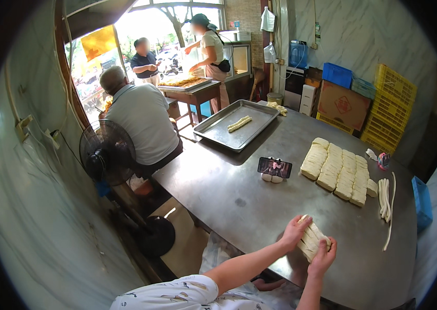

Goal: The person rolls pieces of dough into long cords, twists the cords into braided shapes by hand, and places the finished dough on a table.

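Observation:
Above the near edge of the metal table (218,194), a flat, pale piece of dough (311,242) is stretched between my two hands. My left hand (294,232) grips its upper left end, and my right hand (323,257) is closed on the right side. Beyond them on the right lies a block of several dough pieces (335,168), side by side in rows. Thin dough strips (384,200) rest to the right of that block. At the table's far left, a metal tray (218,133) holds one twisted dough length (239,123).
A phone (274,168) leans on a small white stand mid-table. A standing fan (107,152) and a seated person (146,116) are at the left. Another person (211,51) stands by a second table with a food tray (185,82). Yellow crates (389,106) are stacked back right.

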`<state>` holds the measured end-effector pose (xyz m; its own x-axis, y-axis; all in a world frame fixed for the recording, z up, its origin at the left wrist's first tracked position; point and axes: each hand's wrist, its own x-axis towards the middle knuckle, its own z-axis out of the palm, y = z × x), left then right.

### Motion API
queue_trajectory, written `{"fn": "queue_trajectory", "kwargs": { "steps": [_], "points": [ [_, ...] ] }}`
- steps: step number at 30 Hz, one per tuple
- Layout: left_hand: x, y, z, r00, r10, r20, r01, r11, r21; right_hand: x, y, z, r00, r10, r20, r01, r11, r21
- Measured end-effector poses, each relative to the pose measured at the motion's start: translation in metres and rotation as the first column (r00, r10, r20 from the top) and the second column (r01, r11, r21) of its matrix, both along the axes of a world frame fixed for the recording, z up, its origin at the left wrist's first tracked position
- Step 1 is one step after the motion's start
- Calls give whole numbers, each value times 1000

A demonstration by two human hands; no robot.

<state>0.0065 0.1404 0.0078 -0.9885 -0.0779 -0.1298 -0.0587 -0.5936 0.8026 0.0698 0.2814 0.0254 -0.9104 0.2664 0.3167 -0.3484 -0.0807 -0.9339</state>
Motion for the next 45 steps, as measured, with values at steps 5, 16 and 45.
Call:
{"fn": "queue_trajectory", "kwargs": {
  "steps": [5,16,45],
  "points": [
    [1,-3,5,978,185,-100,-211,868,-449,12,1,7,990,-131,-50,140,928,346],
    [5,-53,32,871,-369,-325,139,819,-556,27,28,11,988,-19,-154,127,665,736],
    [-13,-54,45,908,-341,-243,-51,486,-872,-63,74,34,974,58,-219,68,848,526]
  ]
}}
